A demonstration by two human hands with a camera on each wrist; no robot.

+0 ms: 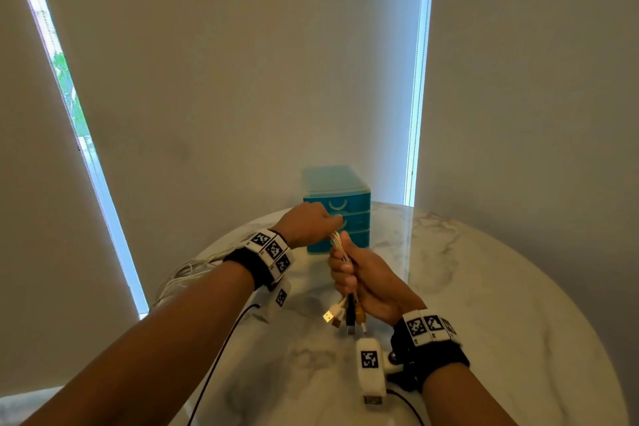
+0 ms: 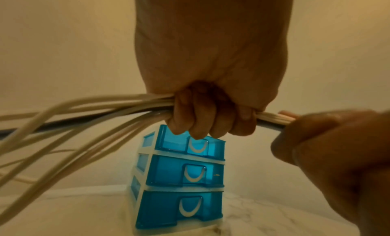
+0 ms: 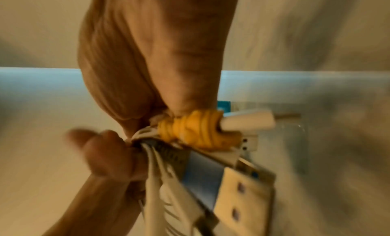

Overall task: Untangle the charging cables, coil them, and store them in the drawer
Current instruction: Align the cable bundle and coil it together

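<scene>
White and black charging cables run through two fists above the marble bench: the right hand clamps the plug ends, the left hand grips the same bundle farther along. Behind stands one blue drawer unit, three drawers closed, contents unseen. Cable count unclear.

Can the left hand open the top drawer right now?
Probably not yet: the left hand is right by the top drawer, but its fingers are wrapped round the cables, so nothing is free to pull.
</scene>
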